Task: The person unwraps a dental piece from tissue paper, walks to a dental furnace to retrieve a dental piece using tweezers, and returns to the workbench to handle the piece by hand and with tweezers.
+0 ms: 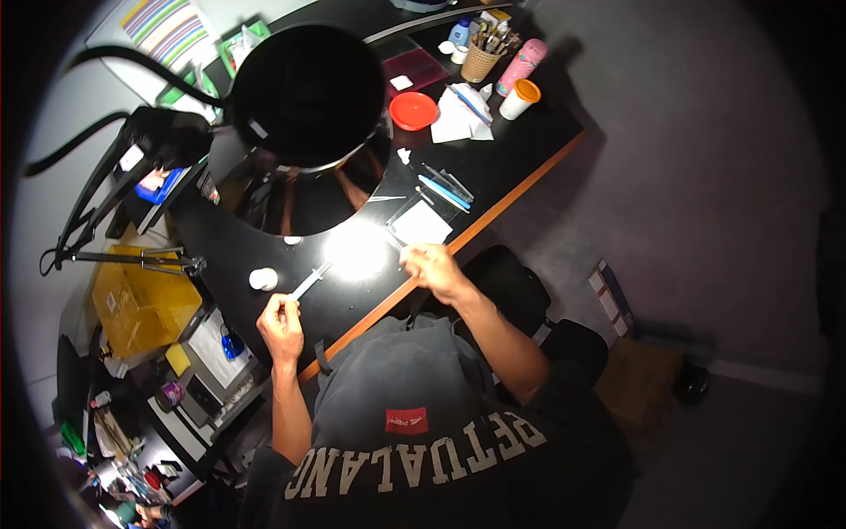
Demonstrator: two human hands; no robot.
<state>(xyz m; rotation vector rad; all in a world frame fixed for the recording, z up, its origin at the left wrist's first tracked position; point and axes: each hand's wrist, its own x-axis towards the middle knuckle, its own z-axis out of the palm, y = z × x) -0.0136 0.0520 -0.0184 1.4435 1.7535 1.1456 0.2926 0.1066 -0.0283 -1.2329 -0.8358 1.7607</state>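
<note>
My left hand (281,323) is closed round the lower end of a thin, pale, syringe-like tool (308,281), whose tip points up toward a bright patch of light on the black desk (339,319). A small white round container (263,279) stands just above that hand. Across the glare, my right hand (429,267) has its fingers pinched together near the wooden front edge; a thin tool (393,238) shows at its fingertips, its shape washed out by the light. Just beyond lies a white square sheet (421,224).
A big black round lamp or magnifier (304,93) on a jointed arm hangs over the desk. Farther back are a red bowl (413,111), a brush cup (481,63), a pink bottle (522,67) and an orange-lidded jar (520,100). Blue pens (444,192) lie beyond the sheet.
</note>
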